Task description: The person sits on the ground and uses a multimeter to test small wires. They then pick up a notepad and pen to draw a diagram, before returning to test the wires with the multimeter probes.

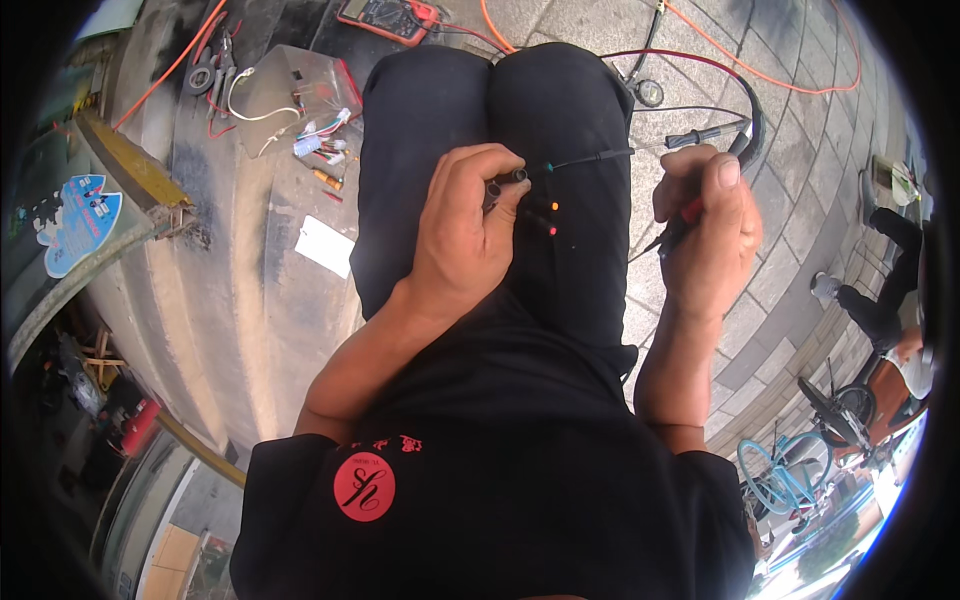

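My left hand (463,215) is closed in a pinch around a small black cylindrical connector (519,175) above my lap. Just past its fingertips, a thin dark lead (600,156) with a green spot stretches toward my right. Two black wire ends with an orange tip (555,206) and a red tip (552,230) show below it. My right hand (712,225) is curled around a tool with red-and-black handles (692,209), its dark pointed end by the thumb side; its exact kind is hidden. Beyond those fingers sits a grey metal-sleeved cable end (692,137).
A red multimeter (392,18) lies beyond my knees. To the left are pliers (222,70), a clear plastic bag (285,90), white wire connectors (322,145) and a white card (325,247). An orange cable (800,90) crosses the paving. Bicycles (785,470) and a person (885,310) are at the right.
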The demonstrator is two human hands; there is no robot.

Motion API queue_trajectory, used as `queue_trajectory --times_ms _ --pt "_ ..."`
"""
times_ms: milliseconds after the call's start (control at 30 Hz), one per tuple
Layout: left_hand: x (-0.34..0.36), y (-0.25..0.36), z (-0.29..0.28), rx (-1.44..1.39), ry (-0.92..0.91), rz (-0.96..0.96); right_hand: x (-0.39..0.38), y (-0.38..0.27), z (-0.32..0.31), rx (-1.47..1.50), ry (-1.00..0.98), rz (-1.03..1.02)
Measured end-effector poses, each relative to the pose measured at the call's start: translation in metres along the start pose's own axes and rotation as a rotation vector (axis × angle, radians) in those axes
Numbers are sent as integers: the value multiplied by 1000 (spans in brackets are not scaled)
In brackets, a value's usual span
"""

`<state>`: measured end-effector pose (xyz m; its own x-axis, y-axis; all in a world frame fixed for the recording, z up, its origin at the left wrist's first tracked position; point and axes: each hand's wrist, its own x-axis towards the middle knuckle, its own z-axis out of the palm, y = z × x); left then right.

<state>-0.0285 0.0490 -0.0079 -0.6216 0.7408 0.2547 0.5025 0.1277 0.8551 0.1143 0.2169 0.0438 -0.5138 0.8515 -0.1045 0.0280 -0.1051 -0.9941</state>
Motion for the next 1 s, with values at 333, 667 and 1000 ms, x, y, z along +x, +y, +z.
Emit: queue_trajectory --times_ms 333,667,1000 --pt "-23 2 -15 -157 -5 -54 -11 -2 20 335 -186 -126" --pt "-22 3 -16 -175 7 -37 -15 -1 38 174 -139 -259" --pt "-24 1 -15 -213 2 -57 -18 0 40 197 -122 -172"
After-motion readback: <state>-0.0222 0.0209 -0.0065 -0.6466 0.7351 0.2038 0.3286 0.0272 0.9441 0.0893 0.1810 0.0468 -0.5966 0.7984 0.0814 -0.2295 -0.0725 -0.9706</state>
